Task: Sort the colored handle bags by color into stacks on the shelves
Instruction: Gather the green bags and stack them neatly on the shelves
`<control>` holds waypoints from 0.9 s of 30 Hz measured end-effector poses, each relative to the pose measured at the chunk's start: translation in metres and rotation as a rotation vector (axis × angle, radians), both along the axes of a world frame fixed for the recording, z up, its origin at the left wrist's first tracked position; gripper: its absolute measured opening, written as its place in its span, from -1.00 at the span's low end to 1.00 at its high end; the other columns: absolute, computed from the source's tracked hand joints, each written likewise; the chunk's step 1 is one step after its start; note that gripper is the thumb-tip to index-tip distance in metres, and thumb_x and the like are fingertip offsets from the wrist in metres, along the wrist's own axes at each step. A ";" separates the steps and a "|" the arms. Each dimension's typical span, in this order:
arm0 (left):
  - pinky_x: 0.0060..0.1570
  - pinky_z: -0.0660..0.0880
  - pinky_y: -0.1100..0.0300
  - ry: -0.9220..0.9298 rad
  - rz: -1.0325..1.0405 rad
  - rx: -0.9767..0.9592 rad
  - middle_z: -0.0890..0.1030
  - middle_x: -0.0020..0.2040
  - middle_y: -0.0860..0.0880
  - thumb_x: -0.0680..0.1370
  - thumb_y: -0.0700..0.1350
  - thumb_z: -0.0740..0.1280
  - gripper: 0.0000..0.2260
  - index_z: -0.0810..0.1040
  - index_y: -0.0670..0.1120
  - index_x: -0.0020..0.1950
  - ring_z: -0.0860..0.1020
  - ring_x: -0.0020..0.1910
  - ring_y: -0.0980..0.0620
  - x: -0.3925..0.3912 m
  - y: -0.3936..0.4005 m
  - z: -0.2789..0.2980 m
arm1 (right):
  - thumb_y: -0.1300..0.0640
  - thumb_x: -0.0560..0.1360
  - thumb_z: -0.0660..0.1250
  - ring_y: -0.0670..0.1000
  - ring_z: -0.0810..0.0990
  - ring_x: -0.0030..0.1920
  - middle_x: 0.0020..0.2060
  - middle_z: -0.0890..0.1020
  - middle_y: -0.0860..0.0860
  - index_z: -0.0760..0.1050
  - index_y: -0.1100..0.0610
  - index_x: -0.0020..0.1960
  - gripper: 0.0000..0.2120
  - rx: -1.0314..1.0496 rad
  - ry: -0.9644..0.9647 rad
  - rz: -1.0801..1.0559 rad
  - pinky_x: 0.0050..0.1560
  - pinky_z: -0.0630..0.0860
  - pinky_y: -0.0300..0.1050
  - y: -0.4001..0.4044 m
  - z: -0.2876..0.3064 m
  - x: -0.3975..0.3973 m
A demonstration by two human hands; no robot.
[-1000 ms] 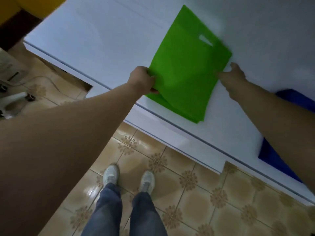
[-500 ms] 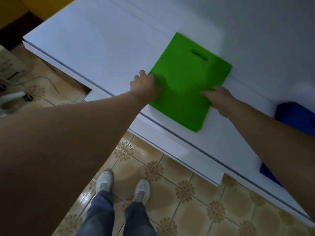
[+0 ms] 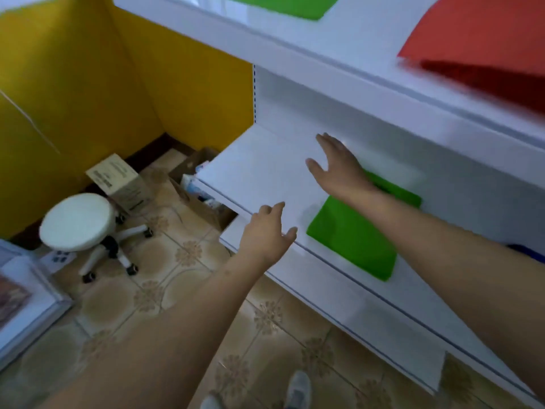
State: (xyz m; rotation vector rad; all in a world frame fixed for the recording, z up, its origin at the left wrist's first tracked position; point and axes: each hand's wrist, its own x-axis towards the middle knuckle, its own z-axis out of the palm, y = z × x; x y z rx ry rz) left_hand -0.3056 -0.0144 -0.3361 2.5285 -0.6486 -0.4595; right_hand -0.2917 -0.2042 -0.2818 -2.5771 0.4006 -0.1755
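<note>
A green handle bag (image 3: 354, 237) lies flat on the lower white shelf (image 3: 259, 172), partly hidden by my right forearm. My right hand (image 3: 336, 166) hovers above the shelf to the left of the bag, fingers spread, holding nothing. My left hand (image 3: 268, 234) is at the shelf's front edge, fingers loosely spread, off the bag. On the upper shelf (image 3: 362, 39) lie another green bag (image 3: 289, 4) and a red bag (image 3: 483, 45). A sliver of a blue bag (image 3: 528, 252) shows at the right edge.
A white rolling stool (image 3: 79, 222) stands on the tiled floor at the left. Cardboard boxes (image 3: 124, 181) sit by the yellow wall (image 3: 88, 84) and under the shelf end. A white framed object (image 3: 26, 293) lies at the far left. My shoes (image 3: 298, 391) are at the bottom.
Both hands have let go of the green bag and lifted off it, moving left. The camera has tilted up, bringing the upper shelf, the stool and the yellow wall into view.
</note>
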 end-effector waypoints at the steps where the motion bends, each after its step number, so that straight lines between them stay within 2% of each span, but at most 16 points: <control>1: 0.29 0.40 -0.08 -0.016 0.005 -0.020 0.34 0.43 -0.14 0.59 0.13 0.25 -0.41 0.18 -0.04 0.56 0.36 0.37 -0.15 0.000 0.017 0.015 | -0.07 0.62 0.17 0.00 0.08 0.54 0.55 0.14 0.02 0.12 0.10 0.56 -0.41 -0.033 -0.028 0.063 0.48 0.01 -0.18 0.021 0.022 0.005; 4: 0.28 0.41 -0.04 -0.084 0.006 -0.062 0.35 0.42 -0.12 0.60 0.13 0.24 -0.41 0.18 -0.04 0.56 0.38 0.36 -0.13 0.008 0.064 0.056 | -0.07 0.62 0.15 -0.03 0.14 0.52 0.54 0.18 -0.02 0.12 0.09 0.56 -0.43 -0.169 -0.147 0.217 0.43 0.01 -0.26 0.081 0.090 0.015; 7: 0.24 0.43 -0.10 -0.130 0.025 -0.103 0.34 0.43 -0.13 0.60 0.14 0.23 -0.42 0.18 -0.04 0.56 0.42 0.30 -0.14 0.022 0.104 0.096 | -0.09 0.62 0.12 0.00 0.24 0.49 0.51 0.27 0.01 0.19 0.09 0.54 -0.46 -0.298 -0.240 0.347 0.46 0.13 -0.13 0.124 0.150 0.020; 9: 0.27 0.42 -0.07 -0.170 0.043 -0.145 0.34 0.43 -0.12 0.61 0.11 0.23 -0.45 0.20 -0.04 0.55 0.38 0.35 -0.12 0.035 0.123 0.124 | -0.10 0.62 0.10 -0.01 0.26 0.48 0.49 0.30 0.01 0.22 0.08 0.53 -0.47 -0.342 -0.294 0.370 0.47 0.18 -0.09 0.138 0.184 0.025; 13: 0.26 0.42 -0.04 -0.295 0.069 -0.228 0.41 0.36 -0.06 0.61 0.11 0.22 -0.51 0.29 -0.02 0.49 0.39 0.31 -0.06 0.061 0.141 0.169 | -0.03 0.64 0.14 0.01 0.26 0.48 0.48 0.33 0.02 0.24 0.08 0.52 -0.52 -0.340 -0.411 0.214 0.47 0.19 -0.05 0.139 0.234 0.032; 15: 0.23 0.43 -0.03 -0.337 0.064 -0.265 0.43 0.32 -0.04 0.60 0.11 0.22 -0.53 0.32 -0.01 0.48 0.41 0.27 -0.05 0.074 0.143 0.187 | -0.04 0.64 0.13 0.01 0.23 0.49 0.49 0.30 0.03 0.22 0.09 0.53 -0.51 -0.353 -0.408 0.135 0.46 0.15 -0.07 0.127 0.247 0.038; 22: 0.20 0.41 0.05 -0.447 0.068 -0.372 0.48 0.26 -0.03 0.58 0.02 0.27 -0.63 0.45 -0.02 0.38 0.42 0.26 -0.05 0.143 0.113 0.236 | -0.08 0.62 0.16 0.09 0.15 0.53 0.53 0.19 0.12 0.13 0.17 0.55 -0.40 -0.370 -0.268 -0.111 0.49 0.12 -0.01 0.040 0.256 0.086; 27: 0.23 0.39 0.04 -0.521 0.107 -0.420 0.46 0.28 -0.07 0.59 -0.01 0.27 -0.64 0.46 -0.07 0.37 0.40 0.28 -0.05 0.208 0.060 0.265 | -0.16 0.58 0.20 0.12 0.19 0.50 0.53 0.18 0.10 0.06 0.15 0.57 -0.30 -0.338 -0.123 -0.237 0.46 0.22 0.06 -0.035 0.256 0.136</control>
